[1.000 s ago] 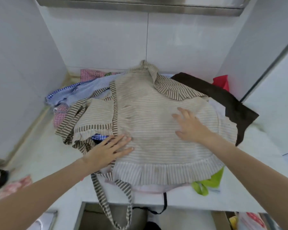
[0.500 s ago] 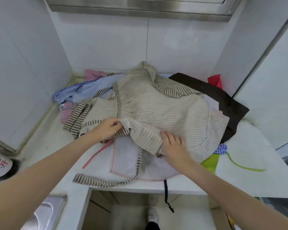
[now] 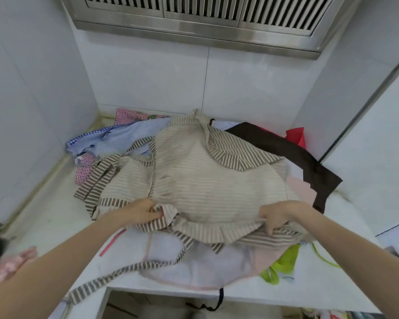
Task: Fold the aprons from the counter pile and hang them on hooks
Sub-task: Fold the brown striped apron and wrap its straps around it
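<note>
A beige and brown striped apron (image 3: 207, 180) lies on top of the apron pile on the white counter (image 3: 327, 286). Its ruffled hem is doubled back near the front edge. My left hand (image 3: 141, 210) grips the folded cloth at the left, fingers curled into it. My right hand (image 3: 279, 215) grips the hem at the right, fingers bent down over the ruffle. One striped strap (image 3: 115, 279) trails off the counter's front. Under it lie a pale pink-edged apron (image 3: 200, 265), a dark brown one (image 3: 293, 153), a blue checked one (image 3: 118, 139) and a lime green one (image 3: 283, 263).
White tiled walls close in the counter on three sides, with a steel range hood (image 3: 203, 21) overhead. A red cloth (image 3: 296, 134) sits at the back right. A pink patterned cloth (image 3: 7, 268) lies at the lower left. Below the counter's front edge is an open gap.
Both hands went from pressing flat on the striped apron to gripping its lower part and folding the hem up and back. The hands then spread apart along the fold.
</note>
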`<state>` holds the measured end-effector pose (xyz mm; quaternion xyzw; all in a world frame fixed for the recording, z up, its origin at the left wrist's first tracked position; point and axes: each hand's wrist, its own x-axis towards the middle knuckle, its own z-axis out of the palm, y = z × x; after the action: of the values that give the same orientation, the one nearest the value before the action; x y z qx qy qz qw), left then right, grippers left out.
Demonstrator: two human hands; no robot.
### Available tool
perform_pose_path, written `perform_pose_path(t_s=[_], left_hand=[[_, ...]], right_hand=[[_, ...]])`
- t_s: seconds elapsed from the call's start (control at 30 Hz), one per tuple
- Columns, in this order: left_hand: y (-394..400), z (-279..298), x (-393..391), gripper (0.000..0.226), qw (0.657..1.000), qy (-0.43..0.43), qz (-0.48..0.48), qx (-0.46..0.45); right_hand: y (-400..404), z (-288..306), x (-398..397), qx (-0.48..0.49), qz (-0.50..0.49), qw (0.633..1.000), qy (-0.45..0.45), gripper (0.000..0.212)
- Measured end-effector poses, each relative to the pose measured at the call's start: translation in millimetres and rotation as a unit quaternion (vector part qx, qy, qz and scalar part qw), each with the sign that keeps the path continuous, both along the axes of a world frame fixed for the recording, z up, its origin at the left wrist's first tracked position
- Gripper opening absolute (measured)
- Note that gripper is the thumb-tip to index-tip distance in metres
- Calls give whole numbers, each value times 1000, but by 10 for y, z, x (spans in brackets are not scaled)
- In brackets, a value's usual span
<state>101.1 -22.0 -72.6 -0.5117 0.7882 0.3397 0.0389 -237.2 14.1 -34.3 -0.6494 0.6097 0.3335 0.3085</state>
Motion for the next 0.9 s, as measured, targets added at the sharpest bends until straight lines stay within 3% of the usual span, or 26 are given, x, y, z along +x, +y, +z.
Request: perform_pose_path(t_s=[0.13, 0.2, 0.27, 0.33, 0.4, 0.47, 0.53, 0.6, 0.67, 0.7, 0.77, 0.8, 0.83, 0.87, 0.9], left_hand=[[-194, 59, 113, 31, 967, 193, 125, 111], [-316, 116, 113, 24, 928, 274, 240, 76], [-403, 137, 55, 19, 879, 324, 349, 18], [-482, 72, 23, 19, 865, 288, 409, -32], [-495, -31, 16, 15, 903, 209, 375, 18], [-451, -40, 24, 20, 903, 230, 336, 138], [-411, 29, 65, 61, 880, 295, 308, 212], [-396, 119, 98, 109, 900, 297, 243, 205], [-378, 193, 52, 121, 926, 286, 167, 180], [-364, 223, -10, 117, 949, 254, 118, 144], [-325, 238, -123, 109, 995, 75, -48, -44], [-302, 205, -180, 105, 974, -17, -141, -176], [-295, 134, -224, 96, 922, -63, -225, -309], [-313, 52, -256, 79, 869, -69, -281, -401], [-347, -22, -262, 56, 848, -41, -301, -435]], right_hand=[[-350, 146, -250, -45, -31, 995, -79, 16], [-611, 268, -391, -134, -117, 973, -149, 11], [-837, 240, -490, -223, -199, 937, -180, 21], [-960, 98, -465, -239, -221, 933, -155, 29], [-961, -83, -421, -233, -243, 929, -151, 33], [-984, -194, -416, -233, -268, 919, -174, 33], [-1008, -228, -421, -237, -296, 901, -209, 32], [-1057, -273, -436, -241, -313, 893, -217, 38], [-1092, -298, -428, -238, -321, 895, -199, 45], [-1103, -326, -426, -237, -323, 898, -183, 49], [-1119, -383, -413, -242, -307, 909, -145, 57], [-1114, -400, -409, -251, -294, 914, -126, 59], [-1096, -403, -398, -259, -284, 916, -115, 59], [-1075, -397, -386, -261, -276, 918, -109, 58], [-1059, -381, -372, -258, -269, 922, -106, 55]])
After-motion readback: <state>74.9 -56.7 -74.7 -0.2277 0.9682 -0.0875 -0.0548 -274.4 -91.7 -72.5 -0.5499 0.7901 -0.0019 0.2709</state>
